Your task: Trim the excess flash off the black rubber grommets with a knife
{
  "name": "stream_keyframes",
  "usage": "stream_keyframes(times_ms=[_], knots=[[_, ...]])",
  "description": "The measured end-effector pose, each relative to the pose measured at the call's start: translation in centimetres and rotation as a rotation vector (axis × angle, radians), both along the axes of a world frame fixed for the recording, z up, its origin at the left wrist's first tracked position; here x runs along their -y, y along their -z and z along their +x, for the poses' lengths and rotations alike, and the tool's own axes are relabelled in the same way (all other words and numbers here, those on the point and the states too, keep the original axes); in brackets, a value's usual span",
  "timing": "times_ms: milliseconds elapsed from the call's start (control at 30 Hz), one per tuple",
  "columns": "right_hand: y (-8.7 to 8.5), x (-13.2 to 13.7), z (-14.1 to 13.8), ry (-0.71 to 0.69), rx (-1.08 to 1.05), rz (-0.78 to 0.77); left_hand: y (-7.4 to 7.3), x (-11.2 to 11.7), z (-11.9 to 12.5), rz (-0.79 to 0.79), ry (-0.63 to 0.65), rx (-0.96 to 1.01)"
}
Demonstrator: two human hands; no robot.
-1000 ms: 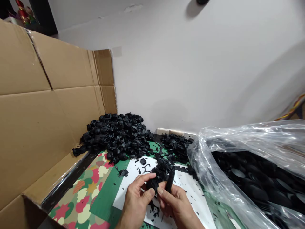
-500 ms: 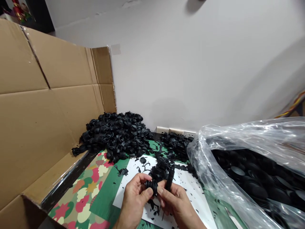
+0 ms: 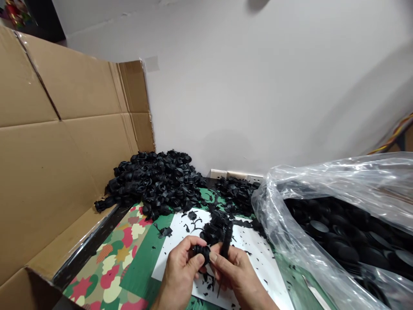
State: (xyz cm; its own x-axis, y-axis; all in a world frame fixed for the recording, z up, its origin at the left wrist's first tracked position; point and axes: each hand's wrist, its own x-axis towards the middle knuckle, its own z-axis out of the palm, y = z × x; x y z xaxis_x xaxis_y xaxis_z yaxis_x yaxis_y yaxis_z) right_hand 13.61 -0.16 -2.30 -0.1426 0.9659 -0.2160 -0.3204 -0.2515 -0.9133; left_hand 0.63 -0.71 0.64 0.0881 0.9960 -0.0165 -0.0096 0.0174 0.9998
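My left hand (image 3: pixel 180 269) pinches a small ribbed black rubber part (image 3: pixel 201 251) between thumb and fingers. My right hand (image 3: pixel 234 271) meets it from the right, thumb pressed on the same part, and also grips a dark-handled tool (image 3: pixel 226 239) that stands upright above its fingers. Both hands hover over a white sheet (image 3: pixel 254 254) strewn with black trimmings. A small cluster of similar black parts (image 3: pixel 214 228) lies just beyond the hands.
A big heap of black ribbed parts (image 3: pixel 155 183) lies at the back left against a cardboard wall (image 3: pixel 58 146). A clear plastic bag (image 3: pixel 329 206) of black round pieces fills the right. Black scraps (image 3: pixel 237 193) sit by wall sockets (image 3: pixel 234 175). Flowered cloth (image 3: pixel 112 267) covers the table.
The view has shifted slightly; both hands stay together on the black part, drifting a little left and down in the picture. The grip looks unchanged.
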Motion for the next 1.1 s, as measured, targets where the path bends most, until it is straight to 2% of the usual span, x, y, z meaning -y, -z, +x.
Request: stream_keyframes(times_ms=[167, 400, 500, 700, 867, 933, 967, 1033, 1100], knots=[[0.0, 0.1, -0.3, 0.022, -0.006, 0.007, 0.6, 0.0, 0.5, -0.017, -0.107, 0.007], [0.4, -0.1, -0.3, 0.019, -0.021, -0.044, 1.1, 0.1, 0.5, 0.069, -0.249, -0.014], [0.2, -0.1, -0.3, -0.004, -0.053, -0.070, 1.3, 0.0, 0.4, 0.199, -0.276, -0.021], [-1.0, 0.3, 0.1, -0.060, -0.120, -0.045, 1.1, 0.2, 0.4, 0.587, -0.290, -0.157], [-1.6, 0.5, 0.1, -0.092, -0.173, -0.017, 0.9, 0.7, 0.8, 0.712, -0.290, -0.243], [-1.6, 0.4, 0.2, -0.096, -0.183, -0.022, 0.9, 0.6, 0.8, 0.674, -0.301, -0.233], [-1.7, 0.4, 0.2, -0.093, -0.193, -0.032, 0.8, 0.5, 0.7, 0.607, -0.293, -0.218], [-1.8, 0.4, 0.3, -0.076, -0.218, -0.062, 0.7, 0.0, 0.4, 0.353, -0.227, -0.161], [-2.0, 0.3, 0.5, -0.059, -0.243, -0.089, 0.6, -0.4, 0.2, 0.022, -0.114, -0.065]])
